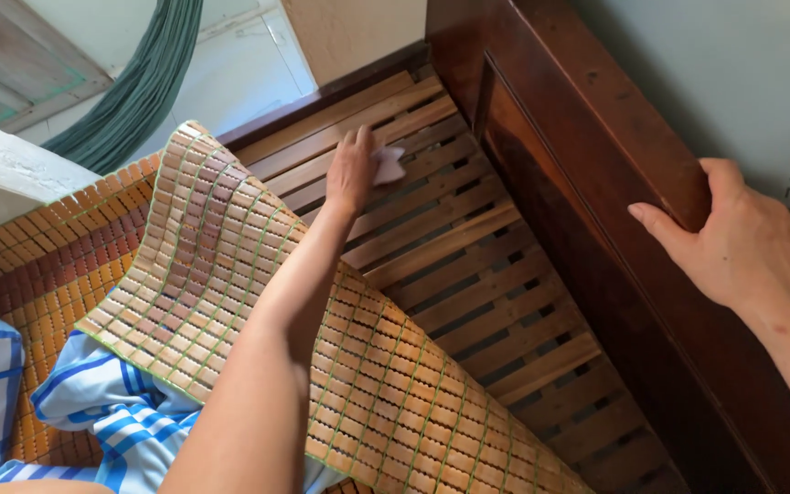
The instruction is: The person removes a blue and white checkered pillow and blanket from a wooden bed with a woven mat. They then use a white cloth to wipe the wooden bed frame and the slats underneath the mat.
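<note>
one white cloth (pixel 389 166) under left hand (pixel 351 169) | right hand (pixel 742 240) on headboard (pixel 596 137)

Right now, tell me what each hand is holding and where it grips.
The left hand presses a small white cloth against the wooden slats, holding its near edge. The right hand grips the top edge of the dark headboard.

Wooden bed (pixel 468 265) — bare slats exposed along the right and far side, dark headboard (pixel 596 146) on the right. A bamboo tile mat (pixel 258 302) lies folded back over the left part; blue-and-white checked cloth (pixel 112 412) lies at the near left — partly under the mat's fold.
</note>
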